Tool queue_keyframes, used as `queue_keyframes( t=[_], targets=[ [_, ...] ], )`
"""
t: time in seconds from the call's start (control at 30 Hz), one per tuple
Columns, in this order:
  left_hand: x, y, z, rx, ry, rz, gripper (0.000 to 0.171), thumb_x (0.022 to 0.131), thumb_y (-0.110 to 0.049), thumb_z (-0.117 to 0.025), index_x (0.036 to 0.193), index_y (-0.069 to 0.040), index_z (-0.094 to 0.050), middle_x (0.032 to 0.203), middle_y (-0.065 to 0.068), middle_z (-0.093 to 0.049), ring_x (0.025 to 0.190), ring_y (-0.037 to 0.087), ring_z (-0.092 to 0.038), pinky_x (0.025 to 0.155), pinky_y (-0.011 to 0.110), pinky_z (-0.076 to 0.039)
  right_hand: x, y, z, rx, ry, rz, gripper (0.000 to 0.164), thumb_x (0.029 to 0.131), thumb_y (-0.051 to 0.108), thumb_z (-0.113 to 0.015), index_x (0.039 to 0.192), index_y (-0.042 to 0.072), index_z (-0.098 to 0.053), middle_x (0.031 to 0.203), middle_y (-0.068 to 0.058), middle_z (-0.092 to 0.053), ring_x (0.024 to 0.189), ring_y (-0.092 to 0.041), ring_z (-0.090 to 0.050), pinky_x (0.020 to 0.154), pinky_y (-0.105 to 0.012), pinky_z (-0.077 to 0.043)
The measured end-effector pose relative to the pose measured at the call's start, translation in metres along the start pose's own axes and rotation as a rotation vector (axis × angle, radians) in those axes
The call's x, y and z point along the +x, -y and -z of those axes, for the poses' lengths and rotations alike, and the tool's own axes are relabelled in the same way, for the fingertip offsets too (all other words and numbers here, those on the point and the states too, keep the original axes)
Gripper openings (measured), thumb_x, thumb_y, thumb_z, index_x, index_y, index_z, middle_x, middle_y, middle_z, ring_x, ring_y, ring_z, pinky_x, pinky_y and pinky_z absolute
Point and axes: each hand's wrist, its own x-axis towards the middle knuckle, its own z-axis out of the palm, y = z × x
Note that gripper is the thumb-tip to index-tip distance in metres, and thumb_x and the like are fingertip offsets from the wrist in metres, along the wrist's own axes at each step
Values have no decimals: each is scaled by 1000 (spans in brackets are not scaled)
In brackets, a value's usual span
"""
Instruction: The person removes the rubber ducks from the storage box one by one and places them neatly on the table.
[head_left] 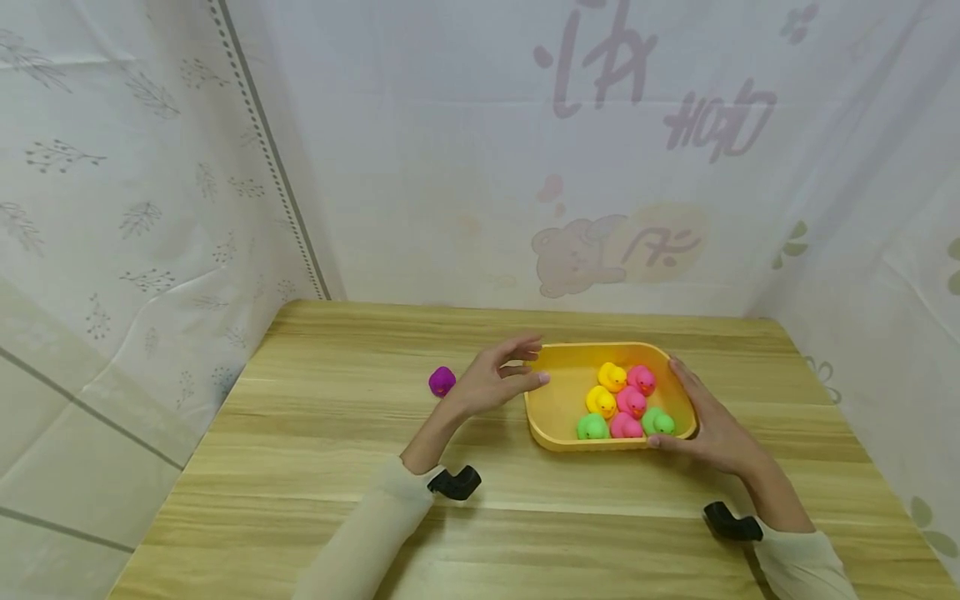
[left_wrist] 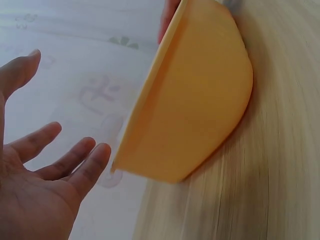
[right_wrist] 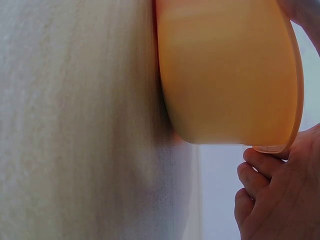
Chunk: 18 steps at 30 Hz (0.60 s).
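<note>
The left hand (head_left: 489,383), fingers loosely spread, holds nothing; the right hand (head_left: 716,432) grips the right end of the tub (head_left: 557,398) on the desk (head_left: 540,533). The tub looks light, stiff and slick, best held by both ends and kept level for the ducks (head_left: 632,402) inside.

Ducks (head_left: 632,402) in tub (head_left: 558,392) on table (head_left: 570,521)
</note>
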Motion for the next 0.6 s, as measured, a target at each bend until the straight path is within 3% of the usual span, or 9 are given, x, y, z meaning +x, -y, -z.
queue_keyframes(
  t=[0.23,0.4,0.6],
  targets=[
    [11,1,-16,39,76,35,61,95,-28,-75,150,-15,-52,148,12,-57,138,34,-53,116,48,-44,0,-1,-1,-2,-2,-3,126,78,34,-90,167,15,-2,173,-17,-5,152,-56,-16,110,-81,-23],
    [18,-2,-28,84,157,70,57,95,-34,-75,147,-22,-55,149,12,-56,137,30,-54,114,41,-47,-1,0,0,2,-5,-2,126,78,34,-90,167,15,-3,173,-18,-6,153,-56,-15,111,-81,-22],
    [26,-3,-40,119,239,61,55,95,-34,-74,146,-23,-57,149,12,-56,135,31,-55,110,33,-49,0,0,-1,-3,-4,-3,125,78,35,-89,167,15,-3,173,-17,-6,153,-55,-16,111,-81,-23]
  ],
)
